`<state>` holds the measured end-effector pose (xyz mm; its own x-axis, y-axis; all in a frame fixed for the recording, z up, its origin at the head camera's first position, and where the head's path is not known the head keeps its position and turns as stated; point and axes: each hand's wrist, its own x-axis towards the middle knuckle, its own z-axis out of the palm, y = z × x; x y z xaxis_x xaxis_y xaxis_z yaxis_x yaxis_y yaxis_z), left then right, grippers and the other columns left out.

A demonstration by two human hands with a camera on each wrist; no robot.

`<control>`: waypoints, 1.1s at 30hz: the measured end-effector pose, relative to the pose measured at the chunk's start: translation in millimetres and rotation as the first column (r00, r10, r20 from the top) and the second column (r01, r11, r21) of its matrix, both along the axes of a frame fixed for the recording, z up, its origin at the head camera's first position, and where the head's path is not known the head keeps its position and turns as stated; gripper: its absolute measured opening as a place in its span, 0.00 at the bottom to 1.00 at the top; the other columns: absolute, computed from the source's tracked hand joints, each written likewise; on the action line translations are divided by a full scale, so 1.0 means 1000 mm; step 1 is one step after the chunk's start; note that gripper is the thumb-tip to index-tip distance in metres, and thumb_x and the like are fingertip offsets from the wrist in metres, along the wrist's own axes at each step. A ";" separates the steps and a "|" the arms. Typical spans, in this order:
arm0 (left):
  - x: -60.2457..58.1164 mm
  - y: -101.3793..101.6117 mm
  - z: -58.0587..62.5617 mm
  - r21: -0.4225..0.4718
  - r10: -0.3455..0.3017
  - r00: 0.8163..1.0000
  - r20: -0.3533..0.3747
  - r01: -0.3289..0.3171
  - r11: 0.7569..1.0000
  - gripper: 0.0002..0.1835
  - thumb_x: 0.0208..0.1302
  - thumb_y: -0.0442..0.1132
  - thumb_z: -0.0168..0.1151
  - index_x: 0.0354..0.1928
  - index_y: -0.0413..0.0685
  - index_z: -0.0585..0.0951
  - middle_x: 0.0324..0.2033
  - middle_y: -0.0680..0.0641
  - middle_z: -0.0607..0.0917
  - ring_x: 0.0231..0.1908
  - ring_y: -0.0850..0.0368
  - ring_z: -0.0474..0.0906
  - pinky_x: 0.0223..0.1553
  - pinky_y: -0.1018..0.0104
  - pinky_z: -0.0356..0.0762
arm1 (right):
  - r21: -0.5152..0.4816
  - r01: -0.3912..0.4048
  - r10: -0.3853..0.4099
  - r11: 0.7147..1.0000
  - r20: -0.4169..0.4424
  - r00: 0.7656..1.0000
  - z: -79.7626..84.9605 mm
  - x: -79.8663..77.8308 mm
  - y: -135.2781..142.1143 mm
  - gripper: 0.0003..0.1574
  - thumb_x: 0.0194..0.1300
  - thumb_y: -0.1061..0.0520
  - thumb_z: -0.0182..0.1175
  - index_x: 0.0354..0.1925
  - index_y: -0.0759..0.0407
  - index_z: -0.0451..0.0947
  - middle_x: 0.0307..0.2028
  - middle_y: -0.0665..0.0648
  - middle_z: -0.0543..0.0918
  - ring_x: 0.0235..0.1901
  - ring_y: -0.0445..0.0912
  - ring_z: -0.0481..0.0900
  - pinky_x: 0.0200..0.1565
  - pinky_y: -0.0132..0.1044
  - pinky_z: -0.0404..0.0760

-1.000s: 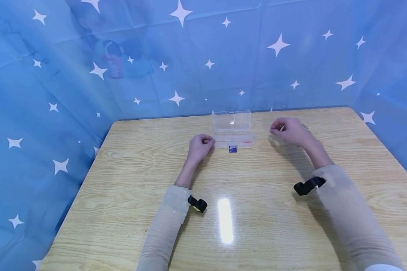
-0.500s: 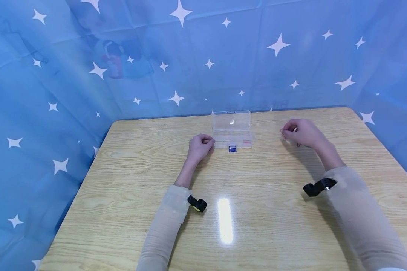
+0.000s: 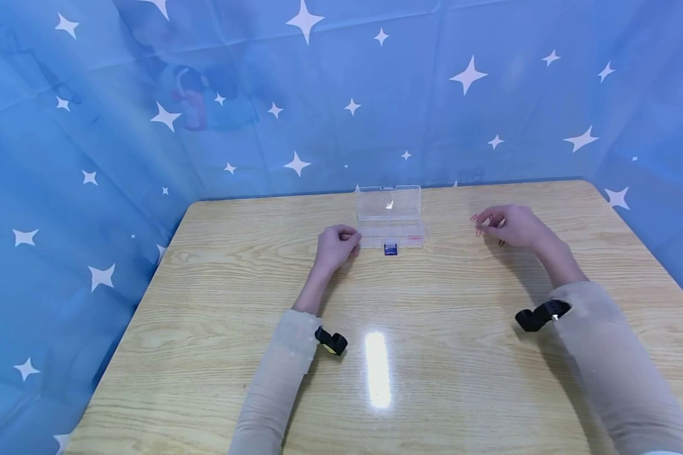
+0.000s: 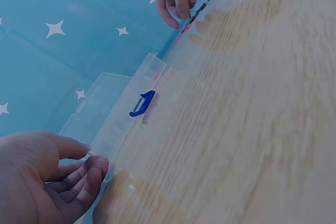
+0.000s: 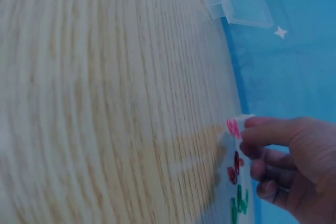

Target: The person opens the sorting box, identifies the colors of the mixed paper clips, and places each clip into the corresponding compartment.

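A clear plastic compartment box stands at the back with its lid raised and a blue latch at its front. My left hand holds the box's left end between thumb and fingers. One pink paper clip lies in the right compartment. To the right of the box, my right hand hovers low over pink paper clips, its thumb and forefinger near them and apart. Red paper clips and green paper clips lie alongside, partly hidden by the hand in the head view.
The wooden table ends at a blue curtain with white stars, close behind the box. A bright light reflection shows on the tabletop.
My right hand has moved right, away from the box, to the paper clips, uncovering the pink ones at its fingertips. The left hand and the box have stayed in place.
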<state>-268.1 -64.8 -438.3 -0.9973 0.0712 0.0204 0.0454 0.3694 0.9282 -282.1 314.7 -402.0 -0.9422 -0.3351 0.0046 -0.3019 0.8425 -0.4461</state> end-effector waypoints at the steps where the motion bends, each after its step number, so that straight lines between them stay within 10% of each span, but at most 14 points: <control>1: 0.000 0.000 0.000 0.000 0.001 1.000 0.001 -0.001 1.000 0.10 0.62 0.40 0.59 0.39 0.40 0.80 0.25 0.45 0.81 0.24 0.53 0.80 0.25 0.69 0.79 | 0.005 -0.007 0.007 1.000 0.002 1.000 -0.001 0.000 0.001 0.12 0.62 0.57 0.59 0.44 0.59 0.78 0.31 0.58 0.82 0.25 0.46 0.76 0.20 0.37 0.72; 33: 0.000 0.000 -0.001 0.011 -0.004 1.000 0.009 0.004 1.000 0.10 0.62 0.40 0.59 0.40 0.40 0.80 0.26 0.45 0.81 0.25 0.54 0.80 0.26 0.68 0.80 | -0.034 0.076 -0.075 0.996 0.050 0.996 -0.006 0.005 -0.003 0.08 0.62 0.57 0.57 0.36 0.61 0.77 0.25 0.56 0.78 0.20 0.46 0.71 0.21 0.37 0.70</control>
<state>-268.1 -64.9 -439.8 -0.9971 0.0751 0.0120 0.0383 0.3594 0.9324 -277.6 311.4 -408.4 -0.9642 -0.2634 -0.0309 -0.2152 0.8452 -0.4892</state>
